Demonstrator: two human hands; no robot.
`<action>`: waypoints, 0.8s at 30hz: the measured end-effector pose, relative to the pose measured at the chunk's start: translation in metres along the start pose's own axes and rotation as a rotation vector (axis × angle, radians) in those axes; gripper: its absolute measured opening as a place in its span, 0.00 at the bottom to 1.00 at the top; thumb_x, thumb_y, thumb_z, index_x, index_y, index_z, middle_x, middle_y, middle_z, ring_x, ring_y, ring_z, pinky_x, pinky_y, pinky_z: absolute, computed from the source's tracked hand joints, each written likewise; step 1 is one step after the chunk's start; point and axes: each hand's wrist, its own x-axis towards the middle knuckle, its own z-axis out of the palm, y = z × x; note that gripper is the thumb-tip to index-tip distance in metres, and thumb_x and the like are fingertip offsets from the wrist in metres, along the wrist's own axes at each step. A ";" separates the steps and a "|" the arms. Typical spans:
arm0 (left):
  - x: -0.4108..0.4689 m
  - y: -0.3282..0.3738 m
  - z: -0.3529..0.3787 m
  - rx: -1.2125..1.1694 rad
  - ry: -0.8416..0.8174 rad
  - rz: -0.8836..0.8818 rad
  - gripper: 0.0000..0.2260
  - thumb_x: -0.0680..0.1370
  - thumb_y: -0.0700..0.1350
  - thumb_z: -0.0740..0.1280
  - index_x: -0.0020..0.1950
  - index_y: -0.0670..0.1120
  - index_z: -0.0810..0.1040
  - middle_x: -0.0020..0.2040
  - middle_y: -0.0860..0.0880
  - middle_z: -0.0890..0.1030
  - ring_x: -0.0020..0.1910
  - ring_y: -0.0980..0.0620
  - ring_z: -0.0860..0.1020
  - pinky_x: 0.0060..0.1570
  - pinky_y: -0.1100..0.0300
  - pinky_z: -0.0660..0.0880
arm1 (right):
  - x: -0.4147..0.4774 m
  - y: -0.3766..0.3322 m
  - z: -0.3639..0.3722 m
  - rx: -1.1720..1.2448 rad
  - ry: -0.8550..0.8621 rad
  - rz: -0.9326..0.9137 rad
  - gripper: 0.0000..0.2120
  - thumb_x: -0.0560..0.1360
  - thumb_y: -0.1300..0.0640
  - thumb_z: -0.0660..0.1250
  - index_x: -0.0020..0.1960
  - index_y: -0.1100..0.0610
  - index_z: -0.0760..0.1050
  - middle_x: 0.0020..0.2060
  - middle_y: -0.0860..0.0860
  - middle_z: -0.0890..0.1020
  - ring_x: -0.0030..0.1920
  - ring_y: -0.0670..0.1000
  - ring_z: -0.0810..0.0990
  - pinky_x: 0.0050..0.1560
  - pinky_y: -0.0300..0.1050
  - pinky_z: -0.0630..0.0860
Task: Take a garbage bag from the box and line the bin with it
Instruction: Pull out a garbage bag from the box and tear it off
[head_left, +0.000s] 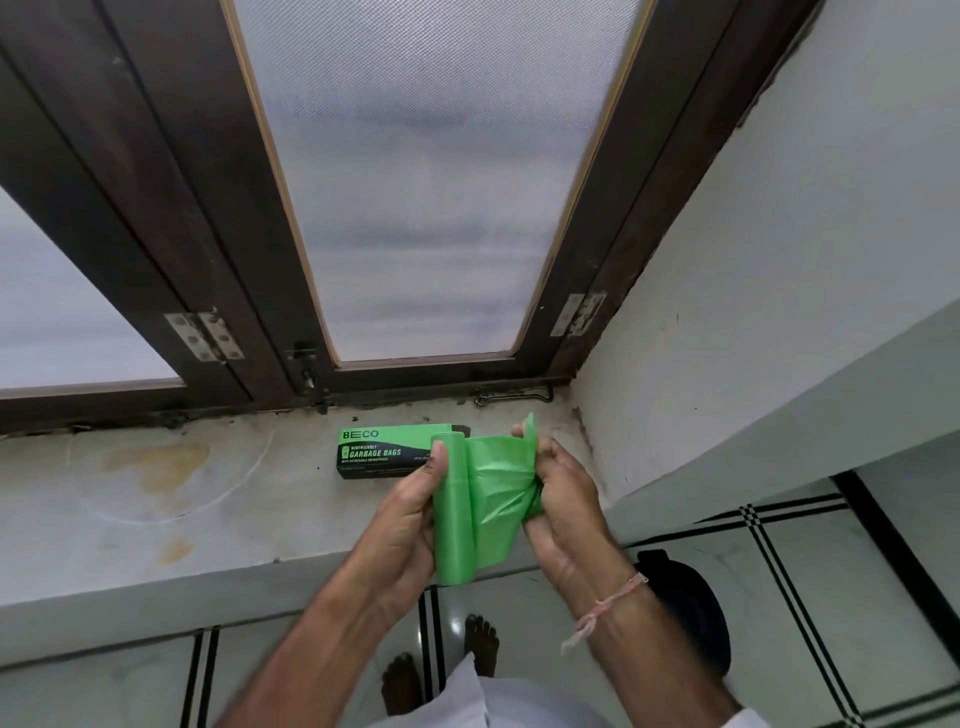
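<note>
Frosted window panes in dark wooden frames rise behind a pale, stained tabletop (156, 499) that runs along the sill. On it, just under the window, lies a black and green box (384, 456) printed "Garbage Bags"; its right end is hidden behind the roll, so what remains inside cannot be seen. In front of it, above the tabletop's edge, the left hand (410, 514) is closed around an upright roll (451, 514) of green bags, thumb on top. The right hand (558, 493) pinches the loose end of the first bag (501, 483), drawn partly off the roll and crumpled. This film looks very light, thin, limp and slippery, likely easy to tear, so gripping near the edge seems best. A dark round bin (691, 608) stands on the tiled floor below right; its inside is too dark to judge.
</note>
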 end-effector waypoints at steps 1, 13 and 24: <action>-0.001 0.000 0.001 0.004 -0.007 -0.004 0.20 0.83 0.57 0.60 0.60 0.45 0.86 0.60 0.39 0.85 0.60 0.42 0.84 0.51 0.49 0.83 | -0.004 -0.001 0.000 -0.014 -0.044 -0.004 0.12 0.84 0.54 0.63 0.54 0.60 0.81 0.46 0.57 0.86 0.45 0.53 0.84 0.49 0.50 0.82; 0.002 0.007 -0.011 -0.017 -0.010 0.027 0.24 0.81 0.56 0.64 0.68 0.39 0.79 0.64 0.36 0.82 0.64 0.39 0.81 0.58 0.45 0.81 | -0.009 -0.018 -0.012 -0.417 -0.224 -0.161 0.08 0.76 0.54 0.73 0.38 0.52 0.83 0.34 0.46 0.85 0.35 0.43 0.81 0.36 0.37 0.77; 0.001 0.005 -0.010 -0.027 0.012 -0.009 0.24 0.79 0.55 0.67 0.68 0.40 0.79 0.63 0.39 0.84 0.63 0.39 0.82 0.62 0.40 0.79 | -0.001 -0.019 -0.017 -0.342 -0.172 -0.064 0.13 0.84 0.56 0.62 0.53 0.58 0.85 0.47 0.54 0.89 0.45 0.51 0.86 0.42 0.43 0.83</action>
